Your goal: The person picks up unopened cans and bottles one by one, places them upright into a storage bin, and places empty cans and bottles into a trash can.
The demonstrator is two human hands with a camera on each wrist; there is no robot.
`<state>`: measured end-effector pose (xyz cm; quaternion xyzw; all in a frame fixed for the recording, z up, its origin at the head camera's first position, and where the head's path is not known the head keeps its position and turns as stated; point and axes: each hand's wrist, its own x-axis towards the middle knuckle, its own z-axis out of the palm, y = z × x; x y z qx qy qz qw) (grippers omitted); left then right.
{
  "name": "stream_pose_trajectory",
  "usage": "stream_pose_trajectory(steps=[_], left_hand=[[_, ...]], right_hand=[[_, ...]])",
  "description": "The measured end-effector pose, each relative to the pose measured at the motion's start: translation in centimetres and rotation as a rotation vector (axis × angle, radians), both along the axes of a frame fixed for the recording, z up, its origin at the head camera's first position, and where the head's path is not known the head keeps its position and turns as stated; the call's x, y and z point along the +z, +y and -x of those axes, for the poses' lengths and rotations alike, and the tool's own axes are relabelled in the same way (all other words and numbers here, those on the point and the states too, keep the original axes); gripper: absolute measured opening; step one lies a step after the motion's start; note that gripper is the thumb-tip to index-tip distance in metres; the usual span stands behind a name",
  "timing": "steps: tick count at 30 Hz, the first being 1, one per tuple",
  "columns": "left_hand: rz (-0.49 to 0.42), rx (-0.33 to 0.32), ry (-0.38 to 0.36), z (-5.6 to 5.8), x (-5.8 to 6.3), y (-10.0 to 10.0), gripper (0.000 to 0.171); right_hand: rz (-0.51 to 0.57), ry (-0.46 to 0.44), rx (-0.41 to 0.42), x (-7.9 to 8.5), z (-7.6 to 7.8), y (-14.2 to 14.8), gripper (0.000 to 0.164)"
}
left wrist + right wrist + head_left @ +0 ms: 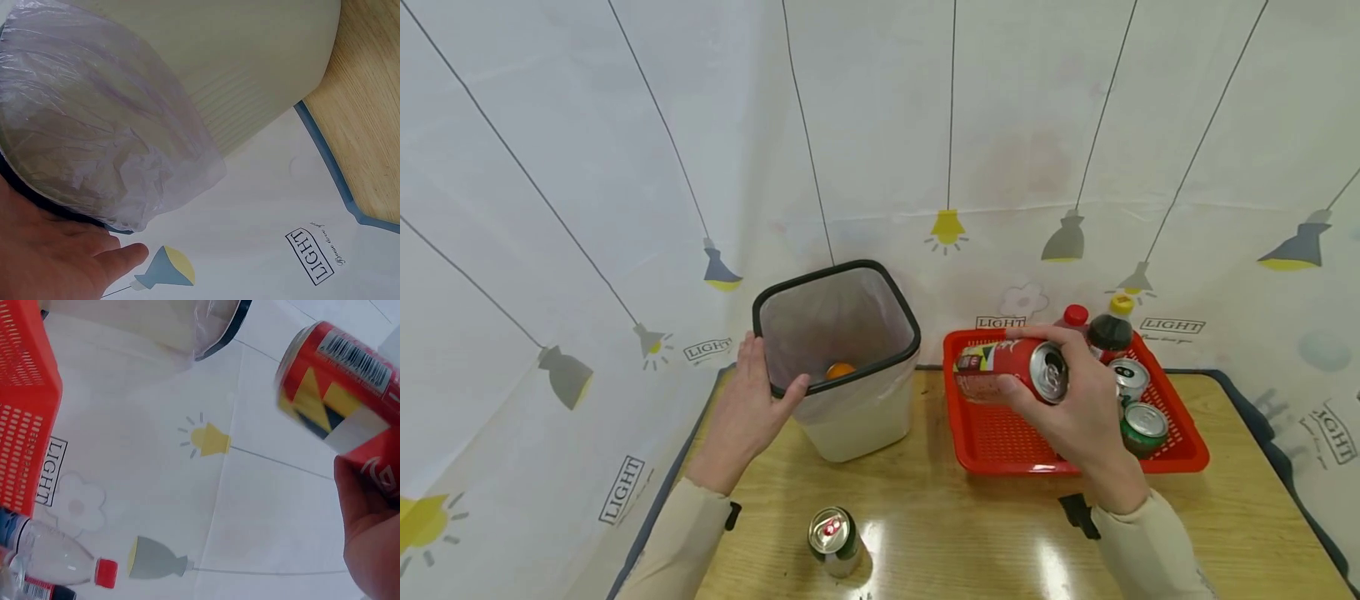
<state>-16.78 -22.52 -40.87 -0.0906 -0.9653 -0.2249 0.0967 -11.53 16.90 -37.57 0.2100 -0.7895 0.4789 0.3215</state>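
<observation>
My right hand (1075, 408) grips a red soda can (1000, 367), tilted onto its side above the red basket (1000, 461). The same can (350, 381) shows its barcode and yellow patches in the right wrist view. With fairly straight fingers, my left hand (748, 421) rests against the near left corner of a pale bin (857, 429). Its thumb lies at the front of the dark rim; in the left wrist view the hand (56, 256) touches that rim. An orange round thing (839, 369) lies inside the lined bin, partly hidden.
On the wooden table (955, 533), a green and silver can (835, 540) stands upright near the front. The basket holds a green can (1144, 429), another silver-topped can (1129, 377), a yellow-capped dark bottle (1111, 329) and a red-capped bottle (1075, 317). Patterned cloth hangs behind.
</observation>
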Motion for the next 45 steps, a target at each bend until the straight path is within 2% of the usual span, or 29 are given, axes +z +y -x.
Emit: stream_pose_trajectory(steps=[8, 16, 23, 27, 33, 38, 41, 45], left_hand=[[-0.004, 0.002, 0.008, -0.1, 0.0, -0.2, 0.095], [0.012, 0.001, -0.030, 0.1, -0.1, 0.0, 0.101], [0.021, 0.012, -0.044, 0.1, 0.0, 0.2, 0.100], [0.017, 0.017, -0.032, 0.1, -0.1, 0.1, 0.099], [0.015, 0.018, -0.019, 0.0, 0.0, 0.0, 0.099], [0.011, 0.020, -0.013, 0.1, 0.0, 0.0, 0.101], [0.010, 0.023, -0.005, 0.1, -0.1, 0.0, 0.101], [0.013, 0.023, -0.011, 0.1, -0.1, 0.0, 0.101]], right_hand=[[-0.036, 0.016, 0.039, 0.6, 2.6, -3.7, 0.056], [-0.129, -0.039, 0.134, 1.4, 5.0, -7.2, 0.064], [-0.189, 0.019, 0.183, 0.9, 7.5, -9.6, 0.065], [-0.259, -0.039, 0.212, 0.2, 8.5, -10.8, 0.067], [-0.367, -0.106, 0.185, -0.5, 9.7, -12.4, 0.070], [-0.440, -0.170, 0.126, -0.8, 10.2, -13.2, 0.071], [-0.479, -0.220, 0.103, -0.9, 10.3, -13.5, 0.077], [-0.493, -0.301, 0.129, -1.2, 10.2, -13.4, 0.089]])
